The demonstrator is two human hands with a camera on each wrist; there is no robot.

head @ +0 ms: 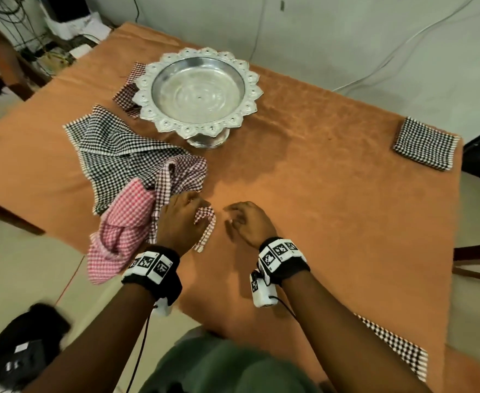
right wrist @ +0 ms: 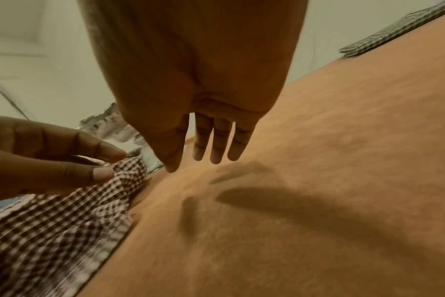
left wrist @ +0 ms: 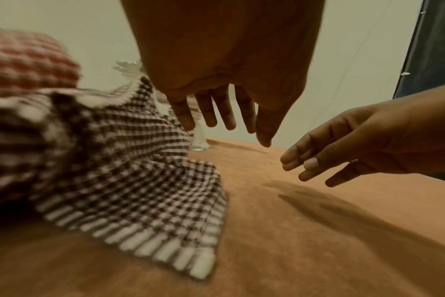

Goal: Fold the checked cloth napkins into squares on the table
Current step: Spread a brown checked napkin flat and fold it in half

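Napkins in brown-and-white check (head: 187, 171) are lying heaped at about nine o'clock from my hands, tangled with a red-and-white checked one (head: 122, 222) that is hanging partly over the near table edge and a black-and-white one (head: 111, 146) spreading out toward ten o'clock. I am resting my left hand (head: 180, 219) on the brown napkin's near corner, whose fringed edge (left wrist: 165, 251) is lying flat on the orange tablecloth (head: 332, 194); in the left wrist view my fingers (left wrist: 226, 112) are hanging straight and slightly spread, and I cannot tell whether they are pinching the cloth. I am holding my right hand (head: 250, 222) just beside it at three o'clock, apart from the napkin, its fingers (right wrist: 216, 144) extended and close together above the tablecloth, gripping nothing. A silver pedestal tray (head: 199, 89) is standing at twelve o'clock, with a dark checked napkin (head: 128, 92) peeking out at its left. A folded black-and-white square (head: 426, 143) is sitting at two o'clock near the far right table edge, and another checked napkin (head: 394, 344) is lying at five o'clock by my right forearm
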